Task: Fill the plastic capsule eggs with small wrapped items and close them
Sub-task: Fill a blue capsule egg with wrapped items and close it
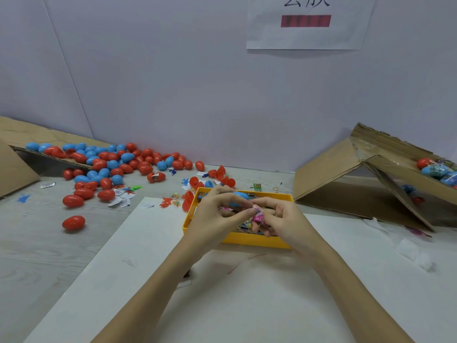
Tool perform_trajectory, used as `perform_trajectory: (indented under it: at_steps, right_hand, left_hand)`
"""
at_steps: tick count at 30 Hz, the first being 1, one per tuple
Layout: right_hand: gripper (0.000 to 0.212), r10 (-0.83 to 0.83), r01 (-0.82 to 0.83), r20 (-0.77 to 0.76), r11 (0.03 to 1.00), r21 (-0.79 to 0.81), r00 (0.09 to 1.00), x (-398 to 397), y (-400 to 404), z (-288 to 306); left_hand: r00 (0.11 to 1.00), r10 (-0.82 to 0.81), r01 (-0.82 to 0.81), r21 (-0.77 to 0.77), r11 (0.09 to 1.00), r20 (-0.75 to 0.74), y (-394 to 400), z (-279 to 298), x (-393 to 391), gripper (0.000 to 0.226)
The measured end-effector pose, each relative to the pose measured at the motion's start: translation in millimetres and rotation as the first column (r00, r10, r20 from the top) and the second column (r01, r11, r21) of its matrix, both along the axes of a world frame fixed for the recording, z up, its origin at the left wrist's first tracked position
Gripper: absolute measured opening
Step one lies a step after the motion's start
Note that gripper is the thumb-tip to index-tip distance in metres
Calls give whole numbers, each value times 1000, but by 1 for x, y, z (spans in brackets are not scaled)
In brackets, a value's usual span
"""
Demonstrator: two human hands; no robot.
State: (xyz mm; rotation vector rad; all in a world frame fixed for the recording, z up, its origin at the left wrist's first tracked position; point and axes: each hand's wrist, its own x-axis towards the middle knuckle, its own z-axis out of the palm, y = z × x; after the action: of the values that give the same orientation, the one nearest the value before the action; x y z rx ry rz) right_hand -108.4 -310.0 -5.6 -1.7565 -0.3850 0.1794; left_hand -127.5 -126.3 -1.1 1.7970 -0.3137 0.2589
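Head view shows both hands meeting above the yellow tray (257,240), which stands on the white worktop (247,293). The left hand (217,216) holds a blue capsule egg (238,196) behind its fingers, and its thumb and forefinger come forward to the pink wrapped item (259,216). The right hand (282,219) pinches this item from the other side, so both grips are pressed on it, not spread. The item lies between the two hands, just below and in front of the blue egg, with its long axis roughly upright and a little tilted. For the next move the egg is very near, above and slightly to the left of the item, and the left hand already carries it.

Whether the blue egg is open or closed cannot be told, because the fingers cover most of it. The other contents of the tray are mostly hidden under the hands. Many red and blue eggs (103,167) lie on the worktop at far left, well apart from the hands. A tilted cardboard box (346,174) at the right holds some more eggs, partly cut off by the picture edge.
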Motion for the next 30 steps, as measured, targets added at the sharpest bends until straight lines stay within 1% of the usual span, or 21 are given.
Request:
perform_trajectory:
  at_steps: [4,6,8,9,10,11,14,16,18,20,25,28,30]
  right_hand:
    - [28,-2,2,-5,1000,3,1000,-1,-1,1]
    - [35,-10,12,-33,999,46,999,-1,0,2]
    - [47,-65,77,-105,990,119,992,-2,3,3]
    - [50,-105,121,-126,984,129,987,-2,5,3]
    - [49,-142,156,-116,981,117,983,-2,6,3]
    - [45,-166,172,-73,980,96,983,-3,6,3]
    - [28,-144,137,82,988,76,986,-5,5,1]
    - [16,-141,136,106,989,57,984,-4,3,-3]
    - [12,-162,157,104,986,53,981,-3,3,-5]
    - [13,-195,188,90,979,72,977,-1,2,-5]
    - [27,-333,323,28,929,182,942,1,3,-6]
    - [30,-376,366,22,913,181,927,2,4,-7]
    - [30,-385,377,28,914,153,923,2,5,-7]
  left_hand:
    - [1000,15,-15,1,1000,-2,1,0,2,14]
    - [999,34,-34,0,999,8,1,-2,4,10]
    - [997,77,-77,-5,997,20,2,-4,5,5]
    - [995,99,-99,-3,995,27,3,-5,5,4]
    - [992,118,-118,1,993,33,3,-5,6,2]
    - [990,133,-133,4,991,36,3,-5,6,2]
    - [988,147,-148,23,989,47,4,-5,7,3]
    - [988,141,-144,53,988,59,4,-6,7,2]
    - [989,133,-137,74,988,66,4,-8,7,6]
    - [991,114,-118,64,991,62,5,-7,7,8]
    - [996,31,-35,53,998,82,7,-6,7,21]
    - [997,-16,12,61,998,73,5,-7,7,23]
    - [999,-25,23,40,999,40,2,-9,7,30]
